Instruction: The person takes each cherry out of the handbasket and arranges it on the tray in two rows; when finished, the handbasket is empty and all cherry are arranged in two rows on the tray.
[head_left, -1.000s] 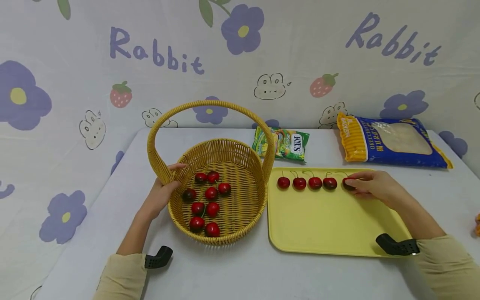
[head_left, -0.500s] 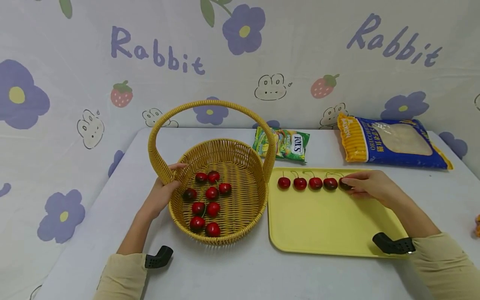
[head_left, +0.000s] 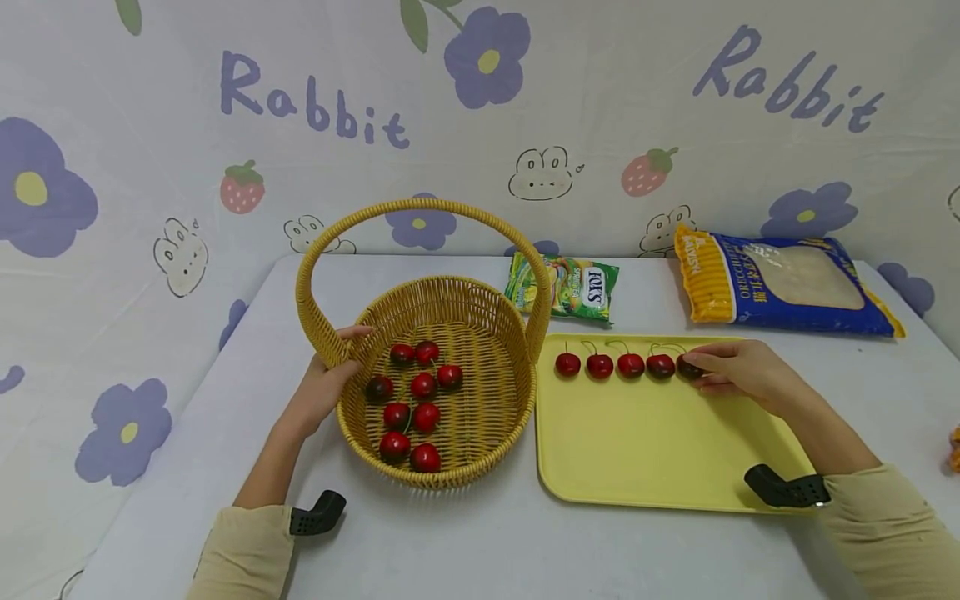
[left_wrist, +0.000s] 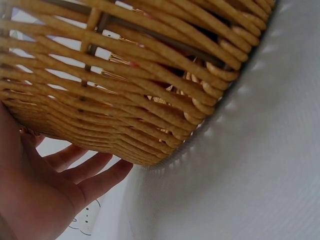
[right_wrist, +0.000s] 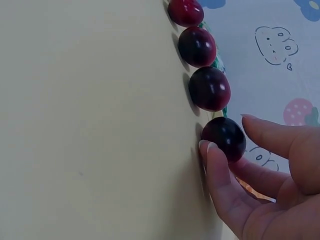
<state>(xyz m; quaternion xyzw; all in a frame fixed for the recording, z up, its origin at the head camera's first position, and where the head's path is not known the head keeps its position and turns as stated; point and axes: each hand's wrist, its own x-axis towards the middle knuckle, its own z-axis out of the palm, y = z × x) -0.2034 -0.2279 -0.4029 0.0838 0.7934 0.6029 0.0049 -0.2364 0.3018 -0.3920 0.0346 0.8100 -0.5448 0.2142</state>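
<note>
At the left of the head view stands a yellow wicker basket (head_left: 491, 468) with a tall arched handle, several red cherries (head_left: 423, 386) lying inside. My left hand (head_left: 321, 393) grips its left wall at the foot of the handle. In the left wrist view the fingers (left_wrist: 107, 180) lie along the outer weave. Along the far edge of a yellow tray (head_left: 645, 454), several stemmed cherries (head_left: 599, 367) sit in a row. My right hand (head_left: 753, 377) pinches the rightmost dark cherry (right_wrist: 224, 139) between thumb and fingers, close beside its neighbour (right_wrist: 210, 89).
Behind the tray lie a green Fox's candy bag (head_left: 570, 287) and a blue and yellow pasta bag (head_left: 787, 283). A patterned cloth (head_left: 450, 158) hangs behind the white table (head_left: 480, 550). Something orange (head_left: 955, 450) shows at the right edge.
My right hand has shifted slightly left with the rightmost cherry, bringing it up beside its neighbour in the row. The left hand and basket stay put.
</note>
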